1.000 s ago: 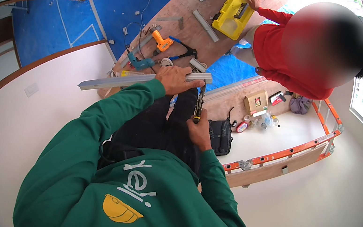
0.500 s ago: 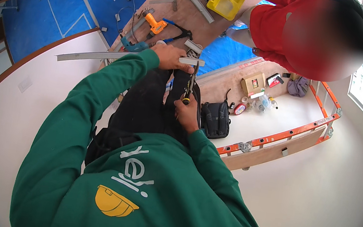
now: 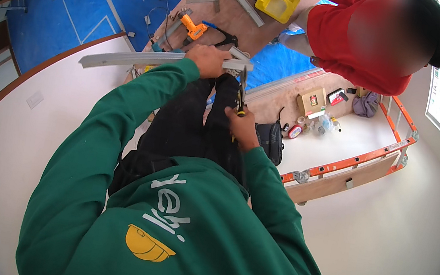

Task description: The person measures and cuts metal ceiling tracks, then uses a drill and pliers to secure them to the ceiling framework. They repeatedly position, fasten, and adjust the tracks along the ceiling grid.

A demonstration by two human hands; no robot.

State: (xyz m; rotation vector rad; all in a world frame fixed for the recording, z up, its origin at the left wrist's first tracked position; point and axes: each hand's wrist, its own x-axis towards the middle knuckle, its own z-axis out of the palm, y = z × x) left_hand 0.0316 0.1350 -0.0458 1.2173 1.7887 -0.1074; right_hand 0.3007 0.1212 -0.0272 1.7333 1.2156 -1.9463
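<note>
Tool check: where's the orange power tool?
Head view, upper left of centre: the orange power tool lies beyond the left hand, beside the blue-handled tool.

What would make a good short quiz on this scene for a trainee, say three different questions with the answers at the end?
1. Multiple choice: what is the left hand gripping?
A) a coil of cable
B) a long metal channel
C) a paintbrush

2. True or false: the orange power tool lies outside the yellow case.

3. Fill in the blank: the hand tool with yellow-and-black handles is held in the person's ____ hand.

Key:
1. B
2. True
3. Right
</note>
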